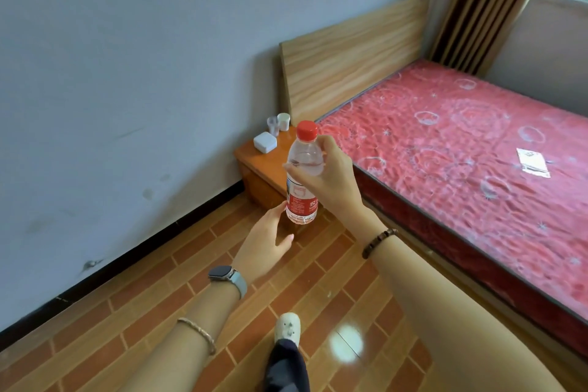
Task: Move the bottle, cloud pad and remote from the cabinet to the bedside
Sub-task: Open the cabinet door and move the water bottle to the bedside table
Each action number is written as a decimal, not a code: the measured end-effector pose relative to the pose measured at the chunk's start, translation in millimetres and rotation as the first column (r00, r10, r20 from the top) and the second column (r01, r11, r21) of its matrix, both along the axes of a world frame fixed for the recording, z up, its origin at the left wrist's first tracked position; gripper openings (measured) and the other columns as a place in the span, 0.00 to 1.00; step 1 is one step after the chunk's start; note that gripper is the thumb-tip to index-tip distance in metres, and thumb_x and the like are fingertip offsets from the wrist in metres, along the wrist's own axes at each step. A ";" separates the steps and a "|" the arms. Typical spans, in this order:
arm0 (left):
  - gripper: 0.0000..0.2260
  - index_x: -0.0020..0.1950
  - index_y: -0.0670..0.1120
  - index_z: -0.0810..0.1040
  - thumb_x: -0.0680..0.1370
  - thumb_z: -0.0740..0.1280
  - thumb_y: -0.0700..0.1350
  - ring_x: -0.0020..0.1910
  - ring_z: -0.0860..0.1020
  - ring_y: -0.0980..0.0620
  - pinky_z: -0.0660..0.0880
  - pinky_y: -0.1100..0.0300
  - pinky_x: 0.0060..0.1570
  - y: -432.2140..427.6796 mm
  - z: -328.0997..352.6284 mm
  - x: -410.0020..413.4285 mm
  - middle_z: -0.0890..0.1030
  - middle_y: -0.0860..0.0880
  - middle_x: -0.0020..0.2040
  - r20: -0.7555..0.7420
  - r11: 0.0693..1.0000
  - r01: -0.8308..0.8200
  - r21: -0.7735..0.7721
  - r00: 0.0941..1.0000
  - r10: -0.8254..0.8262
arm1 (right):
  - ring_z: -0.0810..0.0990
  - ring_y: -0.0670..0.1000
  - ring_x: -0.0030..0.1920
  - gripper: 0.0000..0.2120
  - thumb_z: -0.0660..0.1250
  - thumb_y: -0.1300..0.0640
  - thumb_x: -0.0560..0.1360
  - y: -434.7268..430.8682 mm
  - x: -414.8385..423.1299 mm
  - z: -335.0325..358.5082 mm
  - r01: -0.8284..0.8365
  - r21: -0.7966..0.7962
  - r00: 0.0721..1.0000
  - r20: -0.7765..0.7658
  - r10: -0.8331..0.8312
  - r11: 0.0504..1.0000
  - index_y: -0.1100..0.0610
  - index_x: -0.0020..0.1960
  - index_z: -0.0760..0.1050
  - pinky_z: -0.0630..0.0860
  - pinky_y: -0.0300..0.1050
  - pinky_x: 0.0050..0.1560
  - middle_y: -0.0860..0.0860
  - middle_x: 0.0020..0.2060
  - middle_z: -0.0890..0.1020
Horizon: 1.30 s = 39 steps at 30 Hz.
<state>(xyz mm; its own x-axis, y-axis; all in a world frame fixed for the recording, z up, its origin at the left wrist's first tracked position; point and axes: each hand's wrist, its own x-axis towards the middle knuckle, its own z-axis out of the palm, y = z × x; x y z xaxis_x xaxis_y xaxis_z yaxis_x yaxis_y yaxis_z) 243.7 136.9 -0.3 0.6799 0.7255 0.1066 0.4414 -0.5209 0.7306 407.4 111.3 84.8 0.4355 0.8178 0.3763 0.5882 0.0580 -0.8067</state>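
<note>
Head camera showed the right hand [331, 169] clamped around the upper body of the bottle [303, 173], carried upright in the air near the bedside cabinet [264, 165]. The left hand [265, 239] hovered with fingers spread just under the bottle's base, touching or nearly so. Setting it down well would likely mean keeping it vertical and choosing bare wood clear of the white box [265, 142] and two cups [278, 124]. The red-capped bottle held clear liquid up to its shoulder; the cups' contents could not be made out. Neither cloud pad nor remote was visible.
</note>
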 end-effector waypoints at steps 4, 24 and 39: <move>0.29 0.75 0.52 0.57 0.77 0.66 0.46 0.70 0.65 0.58 0.59 0.67 0.65 54.2 -6.0 32.9 0.66 0.53 0.72 -0.005 1.000 0.017 -0.006 1.000 -0.017 | 0.81 0.45 0.49 0.25 0.75 0.44 0.66 53.0 33.1 -6.5 0.033 -0.014 0.999 -0.022 -0.034 0.999 0.52 0.57 0.70 0.81 0.49 0.50 0.45 0.48 0.80; 0.30 0.74 0.50 0.59 0.76 0.68 0.46 0.70 0.65 0.56 0.63 0.61 0.69 307.6 -3.1 161.3 0.67 0.52 0.72 -0.028 0.999 -0.007 -0.042 1.000 0.006 | 0.81 0.48 0.50 0.28 0.75 0.45 0.66 307.3 152.0 4.2 -0.008 -0.113 0.997 -0.071 0.000 0.994 0.52 0.60 0.69 0.81 0.50 0.50 0.48 0.51 0.80; 0.30 0.75 0.48 0.57 0.77 0.67 0.47 0.71 0.64 0.55 0.60 0.64 0.66 414.2 -32.2 223.7 0.65 0.50 0.73 -0.083 0.901 -0.421 -0.106 0.906 0.414 | 0.80 0.50 0.51 0.28 0.75 0.43 0.67 486.2 209.0 -32.4 -0.386 -0.206 0.920 -0.012 0.392 0.899 0.52 0.59 0.68 0.81 0.50 0.51 0.49 0.54 0.80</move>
